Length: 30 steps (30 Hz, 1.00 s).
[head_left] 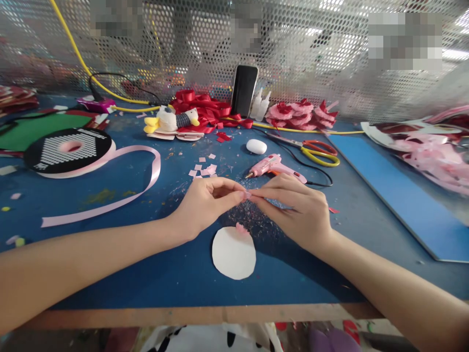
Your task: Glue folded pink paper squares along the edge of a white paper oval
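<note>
Pinching a tiny pink piece [247,194], left hand [205,205] and right hand [298,208] meet; its direction and long axis are indiscernible.

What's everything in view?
Disc: 1, white, front
Tuft: 1, pink, on disc
Squares: several, pink, centre
Glue gun: 1, pink, centre
Scissors: 1, orange-yellow handles, right
Oval object: 1, white, centre
Phone: 1, black, back
Bottles: 2+, white, back
Ribbon heap: 1, red, back
Ruffles: several, pink-red, back
Toy: 1, white, back
Spool: 1, black, left
Ribbon tail: 1, pink, left
Mesh: 1, silver, back
Board: 1, blue, right
Table: 1, blue, beneath
Held piece: 1, pink, centre
Left hand: 1, bare, centre
Right hand: 1, bare, centre
</note>
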Each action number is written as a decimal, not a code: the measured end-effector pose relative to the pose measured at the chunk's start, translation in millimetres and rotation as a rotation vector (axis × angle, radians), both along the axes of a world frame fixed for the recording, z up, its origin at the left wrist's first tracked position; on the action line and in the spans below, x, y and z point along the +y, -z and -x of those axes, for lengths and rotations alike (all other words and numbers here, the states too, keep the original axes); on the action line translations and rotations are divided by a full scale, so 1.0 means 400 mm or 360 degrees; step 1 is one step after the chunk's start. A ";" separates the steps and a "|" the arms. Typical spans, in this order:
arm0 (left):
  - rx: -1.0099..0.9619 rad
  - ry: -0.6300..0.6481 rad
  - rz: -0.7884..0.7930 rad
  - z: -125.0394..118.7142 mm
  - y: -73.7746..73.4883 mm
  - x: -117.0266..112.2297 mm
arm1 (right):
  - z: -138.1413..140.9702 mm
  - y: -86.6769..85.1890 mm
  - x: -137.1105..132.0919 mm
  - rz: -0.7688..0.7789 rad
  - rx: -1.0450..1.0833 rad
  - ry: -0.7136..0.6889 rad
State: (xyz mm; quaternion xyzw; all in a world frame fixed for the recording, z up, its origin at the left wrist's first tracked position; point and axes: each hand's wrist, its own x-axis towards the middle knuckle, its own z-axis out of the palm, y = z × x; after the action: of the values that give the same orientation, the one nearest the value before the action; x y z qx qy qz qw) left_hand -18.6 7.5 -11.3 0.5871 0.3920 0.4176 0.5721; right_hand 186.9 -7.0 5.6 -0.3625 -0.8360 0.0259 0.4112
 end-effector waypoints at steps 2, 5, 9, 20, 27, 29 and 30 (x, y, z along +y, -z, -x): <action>-0.0016 0.0001 -0.0006 -0.001 0.001 0.000 | -0.001 0.000 0.001 -0.0017 -0.0011 0.0012; -0.0109 0.0021 -0.0026 -0.004 0.003 0.001 | -0.003 0.004 0.003 -0.0081 0.0071 0.0013; -0.0150 0.0112 -0.0124 -0.005 0.004 0.000 | -0.004 0.005 0.001 -0.0008 0.0225 -0.0046; 0.0002 0.0028 -0.0364 0.001 0.001 -0.004 | -0.001 0.004 -0.010 0.0006 0.0270 -0.0103; 0.0180 0.0005 -0.0454 0.005 0.000 -0.011 | -0.002 0.002 -0.007 -0.0155 0.0131 -0.0069; 0.0257 -0.0008 -0.0518 0.006 -0.004 -0.016 | -0.001 0.000 -0.008 -0.0198 0.0082 -0.0072; 0.0305 -0.0014 -0.0562 0.006 -0.007 -0.018 | -0.001 -0.001 -0.008 -0.0208 0.0060 -0.0071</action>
State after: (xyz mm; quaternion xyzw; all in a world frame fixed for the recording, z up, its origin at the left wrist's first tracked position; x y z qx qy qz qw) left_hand -21.1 0.5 -8.4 0.7137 0.3680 0.4245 0.4184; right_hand 187.1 -10.3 6.0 -0.3154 -0.8360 -0.0128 0.4489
